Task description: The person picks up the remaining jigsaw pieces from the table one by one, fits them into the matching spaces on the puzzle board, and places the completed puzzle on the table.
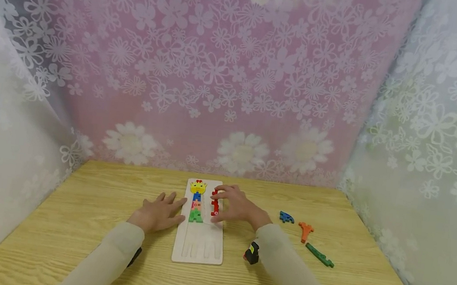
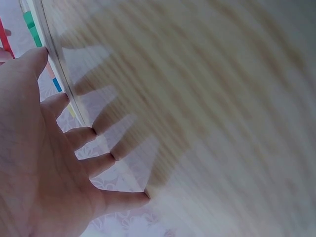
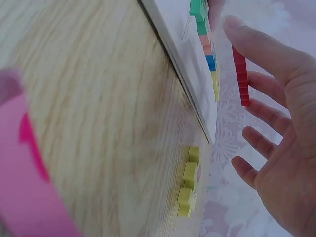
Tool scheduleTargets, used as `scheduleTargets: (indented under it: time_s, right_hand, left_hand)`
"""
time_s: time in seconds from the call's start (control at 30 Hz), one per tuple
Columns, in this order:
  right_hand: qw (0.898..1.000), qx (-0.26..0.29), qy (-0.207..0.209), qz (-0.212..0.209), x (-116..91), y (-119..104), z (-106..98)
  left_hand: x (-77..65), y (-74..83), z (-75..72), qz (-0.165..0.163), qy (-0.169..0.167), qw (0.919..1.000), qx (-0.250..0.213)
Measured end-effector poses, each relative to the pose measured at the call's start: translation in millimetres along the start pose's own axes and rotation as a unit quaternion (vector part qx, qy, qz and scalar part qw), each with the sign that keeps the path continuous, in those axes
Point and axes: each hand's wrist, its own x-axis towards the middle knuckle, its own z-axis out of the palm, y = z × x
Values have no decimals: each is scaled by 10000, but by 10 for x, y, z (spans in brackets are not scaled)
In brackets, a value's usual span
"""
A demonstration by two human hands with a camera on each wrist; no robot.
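A white puzzle board (image 1: 205,231) with recessed grooves lies on the table. Down its left side run a yellow giraffe-head piece (image 1: 198,187), a blue piece (image 1: 197,197), a pink piece (image 1: 196,204) and a green piece (image 1: 196,216). Over the board's right half, my right hand (image 1: 236,205) pinches a long red puzzle piece (image 3: 241,76) between thumb and fingers. The piece is held above the board surface in the right wrist view. My left hand (image 1: 158,213) is spread out flat, its fingertips (image 2: 61,98) at the board's left edge.
On the right of the table lie a blue piece (image 1: 286,217), an orange piece (image 1: 305,232) and a long green piece (image 1: 319,255). A yellow piece (image 3: 189,182) lies beside the board. A blurred pink shape (image 3: 34,173) fills the right wrist view's left corner. Floral curtains (image 1: 234,91) surround the table.
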Motion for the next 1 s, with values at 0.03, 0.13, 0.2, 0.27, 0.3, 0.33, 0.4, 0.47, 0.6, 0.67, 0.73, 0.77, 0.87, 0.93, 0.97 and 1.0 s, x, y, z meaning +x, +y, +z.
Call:
scheduleTargets:
  time_s: [0.03, 0.13, 0.2, 0.27, 0.3, 0.33, 0.4, 0.47, 0.6, 0.67, 0.73, 0.77, 0.87, 0.93, 0.97, 1.0]
  right_hand:
    - [10000, -23, -41, 14, 17, -17, 5]
    - [9998, -111, -158, 57, 64, -63, 20]
    - [9996, -206, -212, 44, 91, -80, 36]
    - [9995, -211, -234, 29, 115, -95, 51]
    - [9994, -228, -249, 28, 126, -101, 59]
    - [9994, -212, -263, 28, 136, -109, 66]
    - [9993, -196, -302, 27, 152, -127, 78]
    - [9993, -187, -322, 14, 163, -148, 87]
    - [9994, -168, -305, -5, 184, -182, 101]
    - [9992, -219, -328, 35, 194, -191, 108]
    - [9989, -264, -368, 78, 202, -196, 113]
    - [9988, -283, -390, 101, 207, -197, 117]
    - [9985, -333, -415, 137, 227, -195, 127]
    - [9982, -378, -424, 167, 237, -189, 135]
    - [9980, -415, -428, 192, 243, -183, 139]
    - [9978, -445, -439, 207, 247, -178, 143]
  left_hand:
    - [4, -1, 4, -20, -15, 10000, 10]
    - [31, -16, 31, -44, -31, 10000, 55]
    - [49, -27, 48, -57, -31, 10000, 74]
    - [62, -35, 59, -46, -15, 10000, 68]
    - [67, -39, 62, -40, -10, 10000, 56]
    - [73, -41, 63, -28, -5, 10000, 46]
    - [76, -46, 64, -11, -3, 10000, 51]
    - [74, -53, 65, -12, -1, 10000, 52]
    - [61, -66, 66, -8, 31, 10000, 72]
    - [58, -69, 66, 21, 53, 10000, 75]
    - [54, -70, 65, 49, 64, 9999, 75]
    - [52, -72, 67, 59, 68, 9999, 100]
    - [49, -65, 61, 79, 89, 9999, 103]
    - [50, -57, 63, 81, 89, 9999, 124]
    - [53, -50, 62, 89, 87, 9998, 124]
    - [57, -39, 59, 100, 84, 9999, 108]
